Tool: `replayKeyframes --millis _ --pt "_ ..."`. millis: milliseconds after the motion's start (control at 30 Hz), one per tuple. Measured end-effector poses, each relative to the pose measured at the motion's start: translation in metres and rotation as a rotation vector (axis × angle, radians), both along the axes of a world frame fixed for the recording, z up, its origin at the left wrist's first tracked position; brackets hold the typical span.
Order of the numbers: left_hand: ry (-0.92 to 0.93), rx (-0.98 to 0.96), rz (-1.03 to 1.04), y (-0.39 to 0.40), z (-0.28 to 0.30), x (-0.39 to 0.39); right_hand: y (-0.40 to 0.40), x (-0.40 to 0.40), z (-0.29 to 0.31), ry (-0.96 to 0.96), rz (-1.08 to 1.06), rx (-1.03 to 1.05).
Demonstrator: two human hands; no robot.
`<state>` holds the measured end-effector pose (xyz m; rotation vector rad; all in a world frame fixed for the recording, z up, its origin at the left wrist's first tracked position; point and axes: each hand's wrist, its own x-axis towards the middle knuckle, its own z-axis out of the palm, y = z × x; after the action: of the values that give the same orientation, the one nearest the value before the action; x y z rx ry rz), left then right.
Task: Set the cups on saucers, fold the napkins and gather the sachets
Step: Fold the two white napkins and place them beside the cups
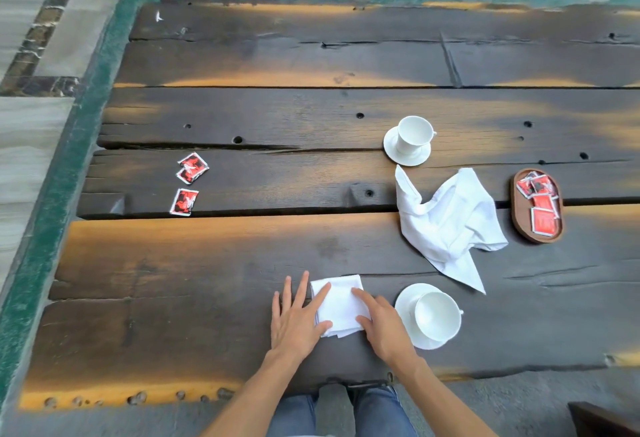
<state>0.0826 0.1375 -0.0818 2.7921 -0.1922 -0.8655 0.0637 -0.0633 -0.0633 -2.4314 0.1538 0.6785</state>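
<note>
A folded white napkin (341,305) lies near the table's front edge. My left hand (298,319) presses flat on its left side, fingers spread. My right hand (382,325) rests on its right side with fingers on the cloth. A white cup (438,315) stands on a saucer (405,301) just right of my right hand. A second cup (414,133) sits on its saucer (393,149) farther back. An unfolded, crumpled white napkin (446,222) lies between them. Three red sachets (188,180) lie loose at the left. A wooden oval tray (519,225) at the right holds several red sachets (542,202).
The table (277,118) is dark, rough planks with gaps and holes. Its left edge borders a green carpet strip (69,145). A dark corner of furniture (602,419) shows at the bottom right. My knees in jeans (346,412) are below the front edge.
</note>
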Motion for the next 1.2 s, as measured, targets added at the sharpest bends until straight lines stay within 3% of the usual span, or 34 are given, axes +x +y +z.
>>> replayKeyframes --millis 433,600,767,967,1200 --pt "0.005 -0.006 -0.079 -0.011 -0.004 -0.005 -0.008 -0.019 0.005 0.090 -0.047 -0.116" --pt "0.014 -0.160 -0.001 -0.007 0.009 0.008 -0.006 -0.003 0.024 0.044 -0.040 -0.172" --pt "-0.068 -0.338 0.146 -0.013 0.036 0.037 -0.019 0.039 0.054 -0.019 -0.141 -0.021" --pt "-0.218 -0.509 0.214 -0.052 0.077 0.091 -0.089 0.102 0.087 -0.145 -0.225 0.033" --pt "-0.319 -0.459 0.124 -0.145 0.094 0.152 -0.192 0.175 0.086 -0.181 -0.077 -0.088"
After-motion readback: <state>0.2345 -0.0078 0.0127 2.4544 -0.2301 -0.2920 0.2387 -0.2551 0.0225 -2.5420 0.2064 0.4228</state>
